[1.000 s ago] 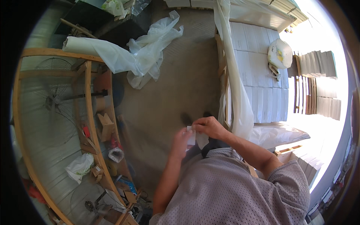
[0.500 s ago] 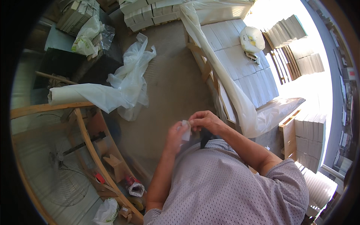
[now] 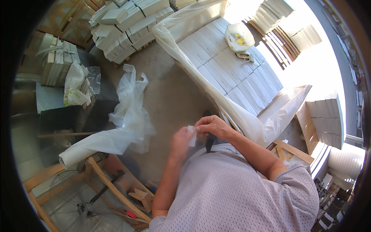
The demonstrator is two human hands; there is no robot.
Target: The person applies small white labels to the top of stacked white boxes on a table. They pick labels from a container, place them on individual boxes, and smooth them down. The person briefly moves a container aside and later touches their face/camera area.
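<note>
In front of my waist, my left hand is closed round a small white slip that looks like paper or a label. The slip's lower part hangs free beside the fingers. From the other side, my right hand pinches at its top edge with thumb and forefinger. The two hands are close together, with the slip between them. Motion blurs the left fingers a little. What is on the slip cannot be made out.
Ahead right, a pallet of pale boxes is wrapped round with plastic film, and a white bucket stands on top. A roll of film trails to the left above a wooden frame and a fan. More boxes are stacked ahead.
The whole view has swung round to the right, so the pallet and film roll lie differently. Both hands stay together at the slip, which now hangs a little more upright.
</note>
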